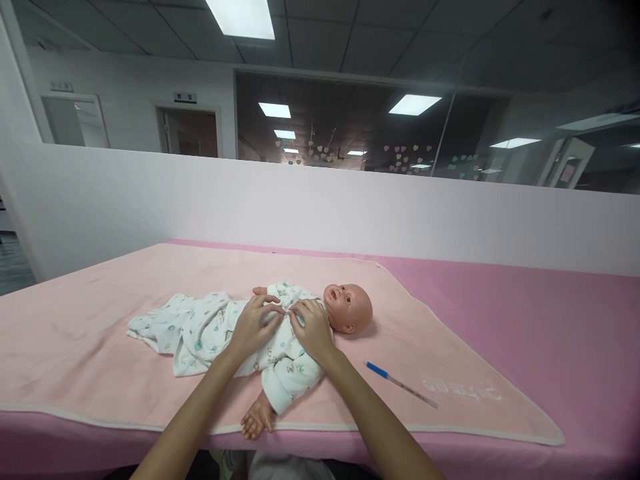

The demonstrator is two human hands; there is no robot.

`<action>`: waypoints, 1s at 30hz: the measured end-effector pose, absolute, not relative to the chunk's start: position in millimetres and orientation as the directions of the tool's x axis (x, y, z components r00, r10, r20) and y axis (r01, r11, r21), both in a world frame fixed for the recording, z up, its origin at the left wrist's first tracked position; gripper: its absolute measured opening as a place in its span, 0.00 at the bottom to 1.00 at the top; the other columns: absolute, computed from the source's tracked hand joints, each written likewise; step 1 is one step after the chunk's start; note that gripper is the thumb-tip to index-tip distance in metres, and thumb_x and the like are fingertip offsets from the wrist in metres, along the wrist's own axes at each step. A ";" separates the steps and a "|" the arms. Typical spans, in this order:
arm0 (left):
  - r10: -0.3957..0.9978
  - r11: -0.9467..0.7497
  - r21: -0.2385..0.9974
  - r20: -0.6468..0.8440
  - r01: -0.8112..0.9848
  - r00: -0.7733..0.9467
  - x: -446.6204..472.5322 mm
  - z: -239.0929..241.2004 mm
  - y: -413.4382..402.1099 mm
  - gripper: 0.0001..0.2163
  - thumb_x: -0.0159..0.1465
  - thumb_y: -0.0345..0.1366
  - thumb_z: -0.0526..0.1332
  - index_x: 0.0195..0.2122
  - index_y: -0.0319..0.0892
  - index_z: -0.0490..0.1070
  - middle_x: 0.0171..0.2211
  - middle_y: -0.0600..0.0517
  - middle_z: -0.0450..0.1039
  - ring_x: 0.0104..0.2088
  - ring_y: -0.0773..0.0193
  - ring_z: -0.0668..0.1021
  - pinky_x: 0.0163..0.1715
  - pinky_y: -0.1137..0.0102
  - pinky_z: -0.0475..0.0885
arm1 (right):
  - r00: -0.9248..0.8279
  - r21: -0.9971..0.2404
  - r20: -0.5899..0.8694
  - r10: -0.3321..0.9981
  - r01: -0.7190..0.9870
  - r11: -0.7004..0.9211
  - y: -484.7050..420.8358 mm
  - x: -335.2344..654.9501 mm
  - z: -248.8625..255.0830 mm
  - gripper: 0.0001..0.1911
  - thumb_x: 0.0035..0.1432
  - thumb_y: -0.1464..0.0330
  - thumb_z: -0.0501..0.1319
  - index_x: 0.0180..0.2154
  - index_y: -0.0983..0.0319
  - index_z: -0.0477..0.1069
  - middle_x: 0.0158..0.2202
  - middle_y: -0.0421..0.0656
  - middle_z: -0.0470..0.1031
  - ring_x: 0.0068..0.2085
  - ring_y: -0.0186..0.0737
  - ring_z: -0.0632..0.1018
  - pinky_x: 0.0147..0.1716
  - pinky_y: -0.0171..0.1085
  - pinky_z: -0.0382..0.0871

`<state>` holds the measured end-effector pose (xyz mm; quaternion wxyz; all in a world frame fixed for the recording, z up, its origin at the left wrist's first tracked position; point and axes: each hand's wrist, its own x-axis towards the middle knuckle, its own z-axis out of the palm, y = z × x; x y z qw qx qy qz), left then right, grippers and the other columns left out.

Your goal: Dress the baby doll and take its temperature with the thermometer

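A baby doll (347, 308) lies on its back on a light pink blanket (100, 333), head to the right. It wears a white printed romper (200, 330). My left hand (254, 325) rests on the doll's chest, fingers pinched on the romper's front opening. My right hand (313, 327) sits just beside it near the doll's neck, fingers curled on the same fabric edge. The doll's near arm (260, 417) sticks out toward the front edge of the blanket.
A thin glass thermometer with a blue end (401, 384) lies on the blanket right of my right forearm. The blanket covers a darker pink table (550, 320). A white partition wall (320, 207) stands behind the table, with glass above it.
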<state>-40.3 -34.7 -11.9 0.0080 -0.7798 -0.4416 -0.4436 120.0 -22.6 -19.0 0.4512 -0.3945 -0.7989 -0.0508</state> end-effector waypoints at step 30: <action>0.753 -0.586 0.481 0.622 0.652 0.218 -75.0 -7.4 -51.6 0.10 0.50 0.37 0.62 0.34 0.45 0.69 0.39 0.51 0.68 0.41 0.61 0.71 0.42 0.67 0.67 | -0.484 -0.168 0.720 0.497 0.574 0.802 -24.1 83.4 -12.8 0.01 0.52 0.72 0.53 0.29 0.61 0.61 0.30 0.42 0.66 0.34 0.39 0.66 0.38 0.39 0.58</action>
